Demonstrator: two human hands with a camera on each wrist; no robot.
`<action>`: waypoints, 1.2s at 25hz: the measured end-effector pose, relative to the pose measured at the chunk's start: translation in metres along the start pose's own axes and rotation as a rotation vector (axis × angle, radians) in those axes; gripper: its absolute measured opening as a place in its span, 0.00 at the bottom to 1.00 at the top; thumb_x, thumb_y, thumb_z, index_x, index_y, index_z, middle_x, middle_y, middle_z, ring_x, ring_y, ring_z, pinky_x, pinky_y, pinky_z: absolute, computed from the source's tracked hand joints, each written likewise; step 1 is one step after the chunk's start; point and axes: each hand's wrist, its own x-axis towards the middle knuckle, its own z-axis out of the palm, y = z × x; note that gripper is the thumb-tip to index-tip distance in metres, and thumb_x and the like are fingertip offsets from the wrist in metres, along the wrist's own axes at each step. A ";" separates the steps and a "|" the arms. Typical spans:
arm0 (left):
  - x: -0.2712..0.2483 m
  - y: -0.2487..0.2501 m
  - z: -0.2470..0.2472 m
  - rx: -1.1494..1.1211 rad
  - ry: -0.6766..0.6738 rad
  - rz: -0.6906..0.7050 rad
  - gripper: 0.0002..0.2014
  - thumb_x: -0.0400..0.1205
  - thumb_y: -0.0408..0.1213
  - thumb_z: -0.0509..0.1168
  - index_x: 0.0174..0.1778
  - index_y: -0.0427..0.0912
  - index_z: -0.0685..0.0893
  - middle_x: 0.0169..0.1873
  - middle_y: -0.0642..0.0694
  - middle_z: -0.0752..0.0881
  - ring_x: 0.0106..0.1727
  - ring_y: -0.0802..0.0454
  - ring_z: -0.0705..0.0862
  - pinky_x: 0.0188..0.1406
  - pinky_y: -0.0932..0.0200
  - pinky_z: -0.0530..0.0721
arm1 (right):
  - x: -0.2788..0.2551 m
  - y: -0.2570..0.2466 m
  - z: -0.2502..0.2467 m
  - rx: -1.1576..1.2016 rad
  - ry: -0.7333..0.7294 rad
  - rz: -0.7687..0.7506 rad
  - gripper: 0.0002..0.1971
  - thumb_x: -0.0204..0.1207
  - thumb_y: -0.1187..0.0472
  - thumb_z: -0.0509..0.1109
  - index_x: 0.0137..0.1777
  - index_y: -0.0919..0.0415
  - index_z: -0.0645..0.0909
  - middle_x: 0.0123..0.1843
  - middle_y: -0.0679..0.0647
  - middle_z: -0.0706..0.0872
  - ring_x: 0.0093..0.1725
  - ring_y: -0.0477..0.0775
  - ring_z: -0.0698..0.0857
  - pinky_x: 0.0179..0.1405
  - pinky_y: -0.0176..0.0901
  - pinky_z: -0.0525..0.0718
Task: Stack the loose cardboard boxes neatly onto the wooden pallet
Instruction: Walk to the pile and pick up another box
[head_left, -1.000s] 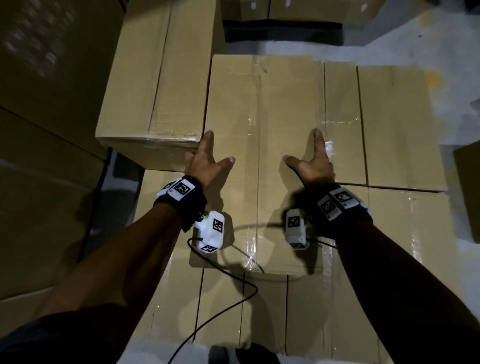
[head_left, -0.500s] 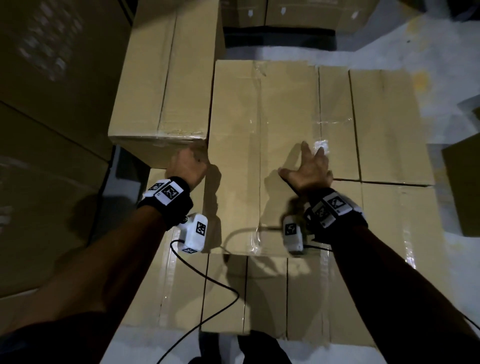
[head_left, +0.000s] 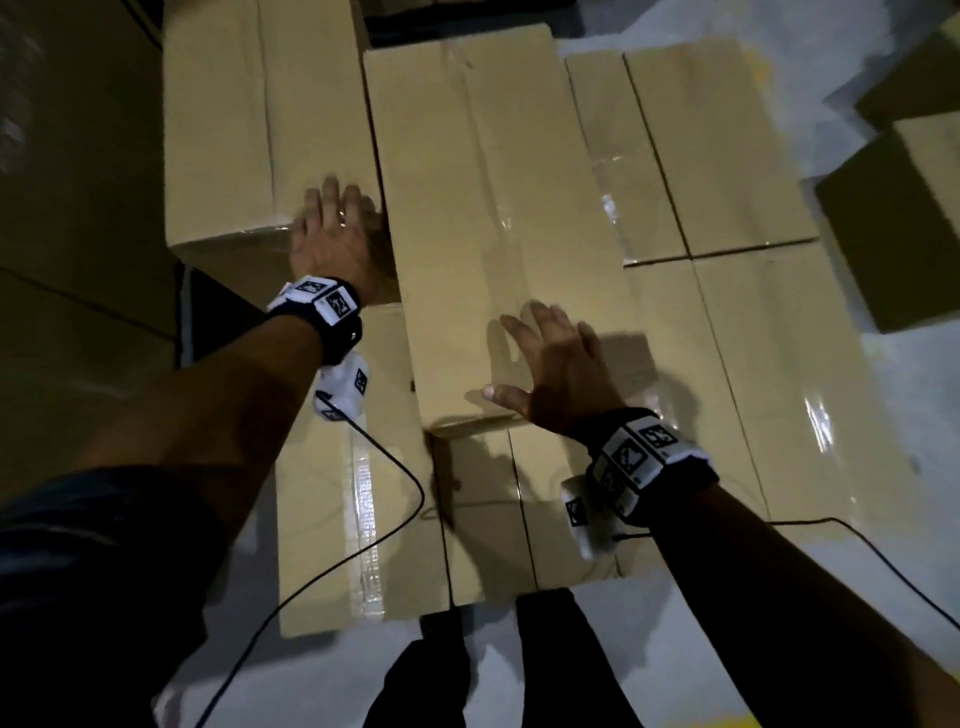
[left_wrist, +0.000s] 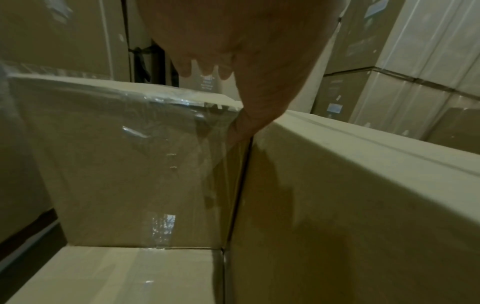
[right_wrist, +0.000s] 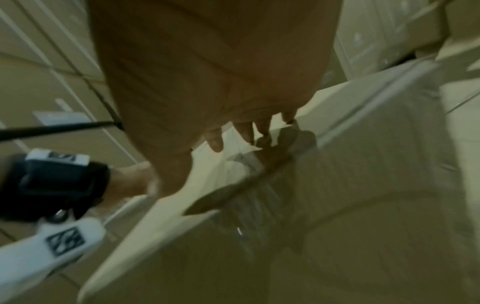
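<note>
A long taped cardboard box (head_left: 493, 208) lies on top of a lower layer of boxes (head_left: 353, 519). A second upper box (head_left: 260, 119) stands close against its left side. My left hand (head_left: 332, 234) rests with straight fingers on the near right corner of that left box (left_wrist: 130, 164). Its thumb (left_wrist: 249, 123) dips into the seam against the long box (left_wrist: 363, 205). My right hand (head_left: 550, 364) lies flat with fingers spread on the near end of the long box (right_wrist: 337, 205). No pallet shows under the boxes.
More lower-layer boxes (head_left: 779, 389) extend to the right. Loose boxes (head_left: 904, 218) sit on the grey floor (head_left: 909, 441) at the far right. Tall box stacks (head_left: 78, 208) wall off the left. My legs (head_left: 519, 665) stand at the near edge, with wrist cables trailing.
The left hand left the long box's top, curled at the seam, and now lies on the left box's corner. The right hand slid back to the long box's near end.
</note>
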 end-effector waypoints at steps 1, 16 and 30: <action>0.005 -0.002 0.005 0.027 -0.001 0.003 0.50 0.79 0.33 0.72 0.87 0.41 0.41 0.87 0.39 0.40 0.87 0.38 0.43 0.85 0.41 0.46 | -0.005 0.001 0.007 -0.035 -0.006 -0.022 0.51 0.70 0.25 0.67 0.88 0.49 0.58 0.90 0.61 0.54 0.89 0.62 0.51 0.85 0.63 0.49; 0.055 -0.017 0.032 0.053 0.168 0.089 0.47 0.79 0.38 0.72 0.86 0.36 0.48 0.86 0.36 0.53 0.82 0.34 0.59 0.77 0.38 0.63 | -0.016 0.012 0.071 -0.235 0.430 -0.129 0.57 0.56 0.35 0.86 0.83 0.47 0.63 0.84 0.63 0.69 0.83 0.67 0.69 0.81 0.67 0.62; 0.064 -0.027 0.032 0.041 0.124 0.178 0.51 0.80 0.47 0.73 0.87 0.55 0.40 0.88 0.41 0.45 0.87 0.37 0.50 0.84 0.41 0.55 | 0.068 0.004 0.024 -0.284 0.255 -0.040 0.56 0.56 0.33 0.84 0.85 0.41 0.63 0.88 0.57 0.63 0.86 0.64 0.63 0.82 0.67 0.59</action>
